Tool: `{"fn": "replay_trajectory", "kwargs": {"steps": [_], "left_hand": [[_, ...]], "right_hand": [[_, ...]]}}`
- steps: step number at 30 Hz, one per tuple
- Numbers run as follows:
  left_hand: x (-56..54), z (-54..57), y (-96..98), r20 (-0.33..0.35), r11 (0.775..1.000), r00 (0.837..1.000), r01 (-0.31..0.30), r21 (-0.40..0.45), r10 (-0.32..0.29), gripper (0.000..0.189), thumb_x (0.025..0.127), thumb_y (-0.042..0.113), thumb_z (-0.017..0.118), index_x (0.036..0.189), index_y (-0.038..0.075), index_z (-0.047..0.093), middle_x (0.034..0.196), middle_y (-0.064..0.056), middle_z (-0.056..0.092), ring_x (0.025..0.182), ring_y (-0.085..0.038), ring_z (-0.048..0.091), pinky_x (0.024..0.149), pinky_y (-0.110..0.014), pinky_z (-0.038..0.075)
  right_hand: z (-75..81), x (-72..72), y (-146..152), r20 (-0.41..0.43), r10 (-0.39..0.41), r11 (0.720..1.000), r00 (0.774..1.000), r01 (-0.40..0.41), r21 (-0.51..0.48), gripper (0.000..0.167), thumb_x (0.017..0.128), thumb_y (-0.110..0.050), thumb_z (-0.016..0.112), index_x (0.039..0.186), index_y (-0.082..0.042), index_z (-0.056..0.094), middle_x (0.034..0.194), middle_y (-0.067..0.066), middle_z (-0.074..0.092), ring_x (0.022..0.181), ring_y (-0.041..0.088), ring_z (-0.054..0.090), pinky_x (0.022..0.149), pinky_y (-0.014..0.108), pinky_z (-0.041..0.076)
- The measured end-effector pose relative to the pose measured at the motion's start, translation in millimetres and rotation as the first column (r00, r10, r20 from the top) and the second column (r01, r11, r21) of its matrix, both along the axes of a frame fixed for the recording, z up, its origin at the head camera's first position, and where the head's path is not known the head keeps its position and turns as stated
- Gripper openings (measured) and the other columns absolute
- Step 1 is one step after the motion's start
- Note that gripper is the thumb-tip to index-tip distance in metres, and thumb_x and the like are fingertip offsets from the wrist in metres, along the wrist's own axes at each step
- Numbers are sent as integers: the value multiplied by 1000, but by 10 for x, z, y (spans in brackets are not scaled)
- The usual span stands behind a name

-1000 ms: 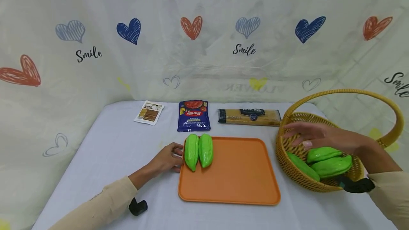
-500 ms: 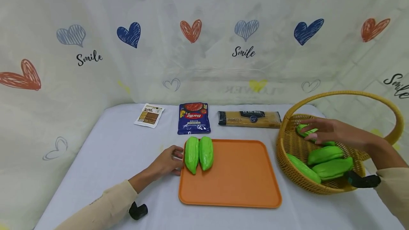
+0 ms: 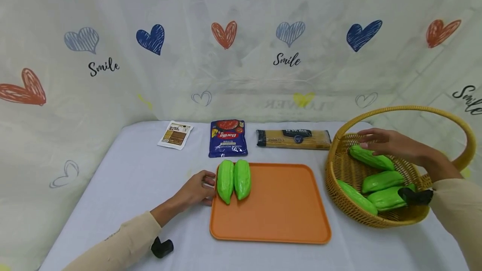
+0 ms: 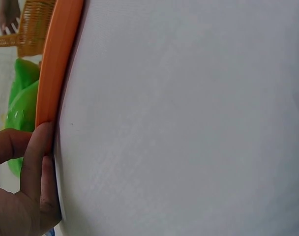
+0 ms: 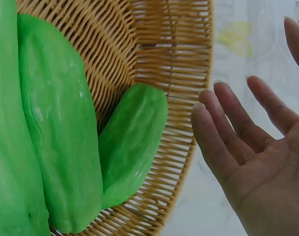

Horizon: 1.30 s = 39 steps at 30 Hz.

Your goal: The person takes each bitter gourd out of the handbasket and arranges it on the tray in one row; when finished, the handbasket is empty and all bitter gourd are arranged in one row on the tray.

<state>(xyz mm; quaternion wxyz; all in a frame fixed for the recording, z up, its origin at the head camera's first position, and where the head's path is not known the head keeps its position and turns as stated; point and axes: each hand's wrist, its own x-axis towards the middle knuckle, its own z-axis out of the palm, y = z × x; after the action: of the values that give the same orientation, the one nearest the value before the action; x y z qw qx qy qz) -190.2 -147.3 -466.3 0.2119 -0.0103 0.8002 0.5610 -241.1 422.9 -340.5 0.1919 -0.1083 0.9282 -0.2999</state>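
Note:
In the head view two green ridged gourds point(image 3: 242, 180) lie side by side at the left end of an orange tray point(image 3: 278, 204). My left hand point(image 3: 196, 187) holds that tray's left rim, its fingers bent at the edge, as the left wrist view also shows. On the right stands a wicker basket point(image 3: 344, 166) with several more of these gourds point(image 3: 382, 181). My right hand point(image 3: 393, 143) hovers over its far side, above a gourd point(image 3: 370, 158) along the back wall. Spread, bare fingers of the right hand point(image 5: 257, 152) appear in the right wrist view, holding nothing.
Behind the tray lie a small white packet point(image 3: 175, 135), a blue Barilla sauce pouch point(image 3: 227, 138) and a spaghetti pack point(image 3: 293, 139). The basket's tall handle point(image 3: 406, 108) arches over its opening. A printed cloth hangs behind the table.
My right hand has shifted toward the basket's far side and then lifted slightly. The far gourd, not visible a second ago, now shows beneath it. The left hand and tray stay put.

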Motion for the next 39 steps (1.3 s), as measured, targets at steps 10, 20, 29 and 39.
{"fn": "replay_trajectory", "kwargs": {"steps": [10, 20, 29, 39], "left_hand": [[6, -5, -1, 1, 1000, 1000, -13, 6, 13, 58, 80, 0, 70, 135, 0, 51, 116, -14, 56, 93, -21, 65, 66, -36, 64], [11, -30, -1, -1, 1000, 1000, -10, 5, 10, 59, 80, 0, 70, 136, 1, 50, 117, -15, 56, 94, -21, 65, 67, -36, 64], [10, -15, 0, -4, 1000, 1000, -6, 7, 6, 60, 79, -1, 69, 136, 0, 50, 118, -15, 56, 96, -21, 65, 66, -36, 64], [8, -7, -1, 7, 1000, 1000, -9, 0, 9, 59, 79, 0, 70, 135, 1, 50, 117, -14, 56, 95, -21, 65, 67, -35, 64]], "right_hand": [[-174, -120, 94, -30, -35, 998, 999, 37, 58, 70, 103, -44, 49, 153, 1, 29, 148, 37, 38, 132, 56, 42, 95, 64, 52], [-356, -205, 171, -36, -38, 997, 999, 40, 62, 74, 102, -41, 55, 152, 6, 29, 148, 39, 37, 131, 59, 40, 96, 66, 48], [-428, -227, 159, -50, -8, 996, 999, 12, 86, 75, 100, -35, 59, 150, 12, 29, 145, 41, 40, 130, 60, 41, 100, 67, 46], [-465, -268, 153, -61, 21, 993, 998, -14, 117, 71, 96, -34, 66, 146, 9, 40, 144, 37, 44, 129, 58, 43, 99, 67, 46]]}}
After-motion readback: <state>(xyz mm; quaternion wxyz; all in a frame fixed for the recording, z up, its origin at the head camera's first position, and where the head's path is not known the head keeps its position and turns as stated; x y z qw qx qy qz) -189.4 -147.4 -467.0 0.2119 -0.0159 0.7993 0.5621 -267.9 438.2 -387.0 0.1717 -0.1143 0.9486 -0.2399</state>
